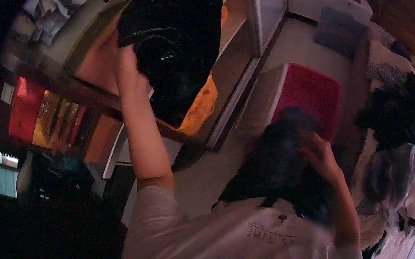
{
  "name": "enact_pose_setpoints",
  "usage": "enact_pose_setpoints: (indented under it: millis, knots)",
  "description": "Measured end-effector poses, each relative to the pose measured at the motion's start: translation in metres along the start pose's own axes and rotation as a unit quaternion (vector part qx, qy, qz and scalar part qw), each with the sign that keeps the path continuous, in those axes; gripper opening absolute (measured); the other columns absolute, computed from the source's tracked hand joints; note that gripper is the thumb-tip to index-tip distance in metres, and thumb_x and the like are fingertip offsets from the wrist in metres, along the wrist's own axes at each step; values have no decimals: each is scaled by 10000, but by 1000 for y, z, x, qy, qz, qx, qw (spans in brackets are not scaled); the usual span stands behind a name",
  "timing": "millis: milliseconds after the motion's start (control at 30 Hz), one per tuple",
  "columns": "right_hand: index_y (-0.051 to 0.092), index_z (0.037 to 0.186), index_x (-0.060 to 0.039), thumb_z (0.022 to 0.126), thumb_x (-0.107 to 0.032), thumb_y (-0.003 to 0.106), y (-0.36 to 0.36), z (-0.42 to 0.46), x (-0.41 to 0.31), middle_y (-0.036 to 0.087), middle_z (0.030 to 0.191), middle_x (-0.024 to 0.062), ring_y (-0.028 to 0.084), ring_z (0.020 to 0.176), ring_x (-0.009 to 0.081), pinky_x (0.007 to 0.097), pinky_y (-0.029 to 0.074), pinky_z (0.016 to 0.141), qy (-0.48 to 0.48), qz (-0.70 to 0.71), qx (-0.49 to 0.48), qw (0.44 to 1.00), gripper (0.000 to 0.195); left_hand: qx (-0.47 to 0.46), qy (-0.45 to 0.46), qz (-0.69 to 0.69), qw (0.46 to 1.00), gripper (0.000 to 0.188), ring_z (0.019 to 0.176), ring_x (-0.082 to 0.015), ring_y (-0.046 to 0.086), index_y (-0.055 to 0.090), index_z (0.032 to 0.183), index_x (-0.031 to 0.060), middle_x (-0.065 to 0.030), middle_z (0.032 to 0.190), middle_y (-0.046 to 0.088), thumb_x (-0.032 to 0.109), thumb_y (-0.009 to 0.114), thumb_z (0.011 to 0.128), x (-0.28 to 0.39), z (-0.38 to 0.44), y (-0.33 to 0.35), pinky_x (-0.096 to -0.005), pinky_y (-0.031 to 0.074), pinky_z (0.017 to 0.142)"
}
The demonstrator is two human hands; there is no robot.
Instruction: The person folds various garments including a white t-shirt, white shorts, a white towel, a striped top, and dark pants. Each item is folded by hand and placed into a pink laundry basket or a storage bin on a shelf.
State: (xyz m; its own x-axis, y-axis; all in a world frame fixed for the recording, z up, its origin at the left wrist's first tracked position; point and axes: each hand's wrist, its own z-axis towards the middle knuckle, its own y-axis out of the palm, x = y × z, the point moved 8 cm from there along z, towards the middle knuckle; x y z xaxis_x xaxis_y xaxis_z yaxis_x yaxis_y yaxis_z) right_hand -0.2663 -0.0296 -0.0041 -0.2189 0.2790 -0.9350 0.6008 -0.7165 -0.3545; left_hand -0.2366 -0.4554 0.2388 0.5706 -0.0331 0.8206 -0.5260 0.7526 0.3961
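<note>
My left hand (129,67) reaches far forward and grips the side edge of a black bag (184,52), its fingers partly hidden. A zip-like line and a few shiny spots show on the bag. Orange patterned cloth (201,107) sticks out below the bag, at the front of an open cabinet (238,46). Lower right, my right hand (318,152) is blurred, its fingers bent against dark cloth (271,160) in front of my body. Whether the fingers hold that cloth or only rest on it is unclear.
A pink-red plastic bin (310,92) stands on the floor (201,183) beyond my right hand. Clothes (392,117) are heaped along the right side. A grey box-like item (341,30) lies farther back. Red and yellow items (27,110) line a shelf at left.
</note>
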Motion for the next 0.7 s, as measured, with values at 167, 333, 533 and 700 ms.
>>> enact_pose_setpoints:
  millis: [167, 333, 533, 700]
  knots:
    - [285, 1384, -15, 723, -43, 729, -10, 25, -76, 358, 1409, 147, 343, 1301, 236, 363, 304, 1051, -135, 13, 95, 986, 797, 13, -103, -183, 978, 382, 1035, -237, 568, 549, 1173, 26, -92, 1130, 603, 126, 603, 808, 15, -43, 66, -352, 452, 898]
    - [197, 1418, -20, 638, -137, 812, -56, 12, -121, 287, 1448, 156, 316, 1313, 272, 376, 290, 1062, -285, -6, 281, 917, 1000, -192, -22, 28, 981, 407, 1031, -248, 571, 544, 1177, 17, -108, 1123, 604, 102, 600, 783, -18, -69, 124, -349, 452, 888]
    - [345, 1344, -22, 704, -85, 691, -114, -37, 25, 404, 1348, 134, 415, 1224, 258, 370, 351, 1016, -73, 52, 338, 937, 730, -426, 80, 200, 879, 438, 1025, -262, 574, 539, 1182, 6, -126, 1114, 606, 73, 596, 752, -110, -166, 182, -345, 452, 875]
    - [457, 1282, -27, 775, -80, 587, -188, -111, 93, 481, 1275, 114, 468, 1170, 246, 368, 387, 985, 12, -224, 365, 904, 527, -437, 77, 215, 870, 466, 1021, -273, 577, 534, 1186, -3, -142, 1107, 607, 49, 593, 727, -123, -176, 175, -342, 451, 865]
